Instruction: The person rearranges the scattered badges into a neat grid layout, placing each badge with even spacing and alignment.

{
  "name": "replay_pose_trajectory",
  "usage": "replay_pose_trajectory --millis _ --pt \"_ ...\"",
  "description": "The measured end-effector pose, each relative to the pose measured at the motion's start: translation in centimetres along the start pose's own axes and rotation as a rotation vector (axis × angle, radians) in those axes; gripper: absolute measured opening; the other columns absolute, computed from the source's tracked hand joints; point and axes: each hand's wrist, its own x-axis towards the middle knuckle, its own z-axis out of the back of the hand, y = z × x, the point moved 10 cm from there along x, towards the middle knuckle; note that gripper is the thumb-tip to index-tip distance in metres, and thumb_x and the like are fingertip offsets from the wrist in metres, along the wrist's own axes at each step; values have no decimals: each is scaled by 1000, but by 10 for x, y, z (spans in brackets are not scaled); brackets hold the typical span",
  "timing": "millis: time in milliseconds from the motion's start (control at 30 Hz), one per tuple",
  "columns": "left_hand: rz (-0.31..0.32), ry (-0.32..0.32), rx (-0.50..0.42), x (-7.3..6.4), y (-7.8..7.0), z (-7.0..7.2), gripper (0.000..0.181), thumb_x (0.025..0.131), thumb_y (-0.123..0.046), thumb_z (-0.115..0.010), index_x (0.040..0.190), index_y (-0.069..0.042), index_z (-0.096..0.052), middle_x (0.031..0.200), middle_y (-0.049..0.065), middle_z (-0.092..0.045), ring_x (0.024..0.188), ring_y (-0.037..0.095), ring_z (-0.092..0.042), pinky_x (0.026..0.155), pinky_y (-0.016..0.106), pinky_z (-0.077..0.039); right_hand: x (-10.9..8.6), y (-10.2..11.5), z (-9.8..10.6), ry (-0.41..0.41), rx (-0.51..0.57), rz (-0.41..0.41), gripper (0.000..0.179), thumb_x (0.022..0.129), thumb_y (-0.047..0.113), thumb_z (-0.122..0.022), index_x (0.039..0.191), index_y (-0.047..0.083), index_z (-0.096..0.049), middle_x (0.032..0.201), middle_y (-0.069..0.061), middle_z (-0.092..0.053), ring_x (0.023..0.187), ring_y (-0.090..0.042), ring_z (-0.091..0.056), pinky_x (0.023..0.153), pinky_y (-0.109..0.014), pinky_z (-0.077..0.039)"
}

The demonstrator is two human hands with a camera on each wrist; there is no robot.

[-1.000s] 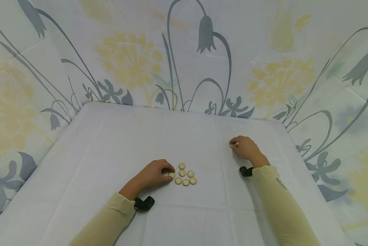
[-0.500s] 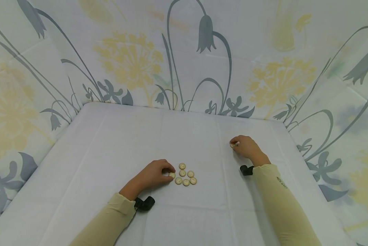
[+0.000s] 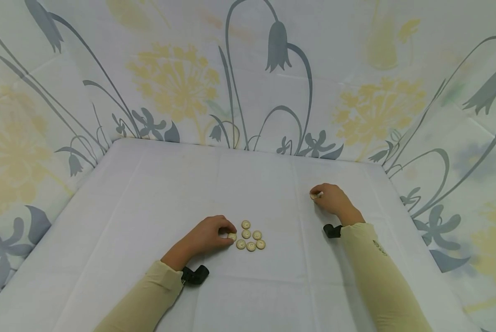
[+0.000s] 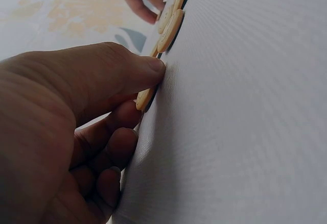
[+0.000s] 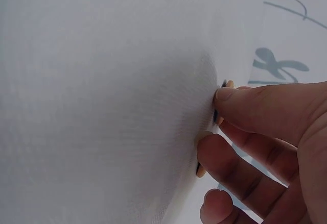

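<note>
On the white cloth in the head view, my left hand [image 3: 206, 237] pinches a cream round button [image 3: 232, 237] between thumb and fingers. The left wrist view shows that button [image 4: 145, 98] low against the cloth, partly behind the thumb [image 4: 153, 67]. Just to its right lie several matching buttons [image 3: 246, 234] in a loose cluster. Farther right and back, my right hand [image 3: 332, 199] holds another cream button [image 3: 313, 196] at its fingertips. Seen from the right wrist, the thumb overlaps a button [image 5: 220, 118], and one more button edge [image 5: 200, 170] shows beside a finger.
The white-covered table [image 3: 169, 184] has faint fold creases. Fabric printed with grey and yellow flowers [image 3: 177, 83] rises at its back and sides. A black wrist camera [image 3: 196, 275] sits at the left cuff, another black camera [image 3: 332, 231] at the right.
</note>
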Motion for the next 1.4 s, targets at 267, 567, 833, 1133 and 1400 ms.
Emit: replay_pose_trajectory --millis 267,567,833,1133,1400 --pt "-5 -4 11 1 0 0 19 85 -22 -74 103 -16 -72 96 -9 -64 88 6 -56 82 28 -48 -1 -2 -1 -10 -4 -17 29 93 14 -58 119 5 -68 125 -20 -63 109 -35 -59 91 -51 -47" --pt "-10 -6 10 1 1 0 18 85 -23 -74 102 -17 -72 95 -9 -64 88 7 -56 82 28 -48 -9 10 -3 -26 -11 -3 31 92 10 -55 121 5 -67 128 -20 -60 120 -41 -54 98 -54 -44" --pt "5 -4 4 1 2 -1 18 85 -22 -74 102 -17 -72 96 -9 -64 89 7 -56 83 29 -48 -20 33 -4 -32 -24 50 33 88 8 -58 120 7 -66 126 -17 -61 118 -39 -56 97 -53 -45" --pt "1 -9 3 1 2 -1 19 85 -22 -74 103 -16 -72 96 -9 -64 89 7 -57 82 29 -48 -30 58 -8 -56 -44 104 30 90 13 -64 120 10 -67 127 -15 -60 120 -39 -55 98 -54 -44" --pt "-13 -13 13 1 0 0 19 85 -22 -74 103 -16 -72 97 -8 -65 89 7 -57 83 28 -48 -41 81 -10 -99 -58 161 28 89 17 -66 116 11 -68 122 -9 -64 106 -31 -62 88 -47 -50"
